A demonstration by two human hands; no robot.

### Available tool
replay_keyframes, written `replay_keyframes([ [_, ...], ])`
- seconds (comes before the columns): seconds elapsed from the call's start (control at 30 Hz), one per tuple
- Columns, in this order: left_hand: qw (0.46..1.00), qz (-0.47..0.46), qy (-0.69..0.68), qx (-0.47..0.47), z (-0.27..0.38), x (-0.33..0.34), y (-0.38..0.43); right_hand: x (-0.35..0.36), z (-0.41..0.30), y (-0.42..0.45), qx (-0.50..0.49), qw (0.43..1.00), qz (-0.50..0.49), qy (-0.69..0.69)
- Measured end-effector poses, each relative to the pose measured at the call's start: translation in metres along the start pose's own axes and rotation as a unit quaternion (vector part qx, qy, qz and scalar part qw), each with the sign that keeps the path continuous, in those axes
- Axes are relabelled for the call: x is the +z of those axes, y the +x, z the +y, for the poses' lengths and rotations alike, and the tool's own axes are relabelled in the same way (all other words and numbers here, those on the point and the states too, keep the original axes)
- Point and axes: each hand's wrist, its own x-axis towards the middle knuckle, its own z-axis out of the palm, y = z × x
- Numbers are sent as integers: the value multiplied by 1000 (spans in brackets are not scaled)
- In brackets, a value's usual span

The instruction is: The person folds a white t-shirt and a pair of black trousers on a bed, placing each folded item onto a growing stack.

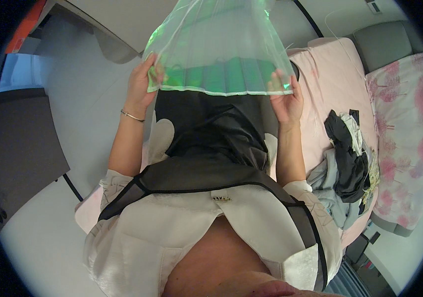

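A sheer, iridescent green pleated fabric [215,41], perhaps a skirt, is stretched out in front of me, its white-edged band nearest my body. My left hand [146,81] grips the band's left end, thumb outside and fingers seen through the fabric. At the right end, my right hand [285,92] pinches the band, with some fingers behind the sheer layer. The top of the fabric runs out of view. Beneath it, a black garment or apron [215,130] covers my lap.
A pink-covered sofa or bed [319,78] on the right bears a heap of clothes [349,159]. Beyond lies a cushion with pink tree prints [401,144]. A dark grey chair or panel [22,148] stands left, and a table edge [100,26] is at upper left.
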Motion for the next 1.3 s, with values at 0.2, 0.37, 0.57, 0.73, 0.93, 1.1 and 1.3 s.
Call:
replay_keyframes([
  [0.2, 995, 91, 35, 14, 7, -18, -2, 23, 21, -5, -55, 963, 49, -261],
  [0.37, 982, 118, 146, 26, -3, -43, 1, 15, 33, -8, -66, 921, 7, -385],
  [0.57, 954, 154, 252, 44, -13, -78, 3, 39, 58, -17, -148, 735, -89, -656],
  [0.73, 787, 205, 525, 249, -25, -38, 4, 62, 87, -16, -249, 582, -224, -741],
  [0.93, 753, -5, 645, 130, -18, 69, -23, 84, 109, -9, -306, 470, -261, -786],
  [1.1, 749, 8, 655, 97, -23, 73, -14, 81, 124, -7, -298, 465, -249, -795],
  [1.3, 907, 169, 332, 197, -31, 43, -17, 89, 122, 1, -153, 657, -205, -709],
])
